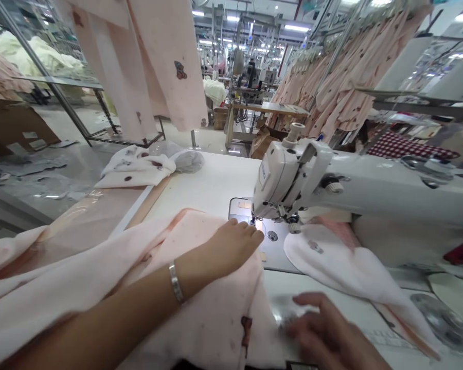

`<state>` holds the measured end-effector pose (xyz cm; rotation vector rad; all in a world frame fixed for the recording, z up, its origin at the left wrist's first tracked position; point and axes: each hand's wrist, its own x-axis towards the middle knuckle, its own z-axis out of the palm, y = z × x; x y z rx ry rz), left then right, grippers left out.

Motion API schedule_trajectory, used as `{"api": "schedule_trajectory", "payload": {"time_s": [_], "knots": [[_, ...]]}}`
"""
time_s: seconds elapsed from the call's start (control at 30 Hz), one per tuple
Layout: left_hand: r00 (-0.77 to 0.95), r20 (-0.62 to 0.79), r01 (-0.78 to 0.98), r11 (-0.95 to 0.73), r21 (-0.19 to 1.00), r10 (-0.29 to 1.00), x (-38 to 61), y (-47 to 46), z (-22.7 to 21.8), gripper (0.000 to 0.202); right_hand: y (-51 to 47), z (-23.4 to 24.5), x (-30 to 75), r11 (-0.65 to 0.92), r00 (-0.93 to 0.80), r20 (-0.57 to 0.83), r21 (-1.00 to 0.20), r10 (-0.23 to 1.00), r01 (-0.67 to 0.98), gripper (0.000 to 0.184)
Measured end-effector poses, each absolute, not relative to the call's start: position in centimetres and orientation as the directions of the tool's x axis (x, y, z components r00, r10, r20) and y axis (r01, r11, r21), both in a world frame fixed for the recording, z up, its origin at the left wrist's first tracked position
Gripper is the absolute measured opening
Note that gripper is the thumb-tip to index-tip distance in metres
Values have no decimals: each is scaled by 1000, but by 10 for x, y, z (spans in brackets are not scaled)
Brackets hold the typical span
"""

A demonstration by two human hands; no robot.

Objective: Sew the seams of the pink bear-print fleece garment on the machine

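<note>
A white sewing machine (281, 174) stands before me, its lamp lighting the needle area and metal plate (280, 252). My left hand (235, 246) lies beside the presser foot, fingers bent and close together, holding the edge of a pale pink fleece fabric piece (200, 231) with small bear prints. That fabric spreads over the table's left side and toward my lap. My right hand (324, 329) is above the table at lower right, blurred, with its index finger stretched away from the others. I see nothing in it. The left fingertips are partly hidden.
Another printed fleece piece (343, 262) lies under the machine arm at right. A folded white printed piece (135, 167) rests at the table's far left. Pink fabric (170, 61) hangs ahead, and a garment rack (339, 77) stands behind the machine. A cardboard box (17, 128) sits far left.
</note>
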<state>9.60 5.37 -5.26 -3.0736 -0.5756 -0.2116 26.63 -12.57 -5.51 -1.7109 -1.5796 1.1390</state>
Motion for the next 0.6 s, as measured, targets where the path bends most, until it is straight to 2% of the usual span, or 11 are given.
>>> {"api": "schedule_trajectory", "payload": {"time_s": [0.03, 0.1, 0.2, 0.27, 0.33, 0.43, 0.5, 0.6], "knots": [[920, 143, 362, -931, 39, 364, 95, 53, -56, 20, -116, -54, 271, -194, -9, -229, -840, 973, 506, 18], [912, 155, 371, -925, 85, 380, 90, 54, -54, 18, -92, -51, 271, -240, 22, -257, -862, 966, 448, 23], [889, 163, 403, -900, 165, 428, 82, 56, -39, 14, -58, -50, 260, -260, -77, -299, -909, 951, 324, 29], [869, 155, 432, -873, 228, 470, 80, 56, -28, 9, -44, -52, 252, -247, -130, -301, -914, 945, 320, 30], [847, 108, 479, -836, 267, 520, 81, 57, -23, 10, -36, -54, 247, -215, -138, -282, -904, 949, 371, 27], [810, 16, 566, -788, 240, 586, 85, 62, -27, 11, -36, -57, 243, -137, -84, -209, -847, 974, 514, 20], [779, -4, 615, -763, 200, 627, 90, 67, -34, 10, -38, -57, 242, -80, -53, -148, -760, 988, 644, 14], [706, 69, 695, -708, 126, 705, 95, 70, -37, 7, -42, -58, 241, 31, -80, -57, -594, 995, 804, 4]]}}
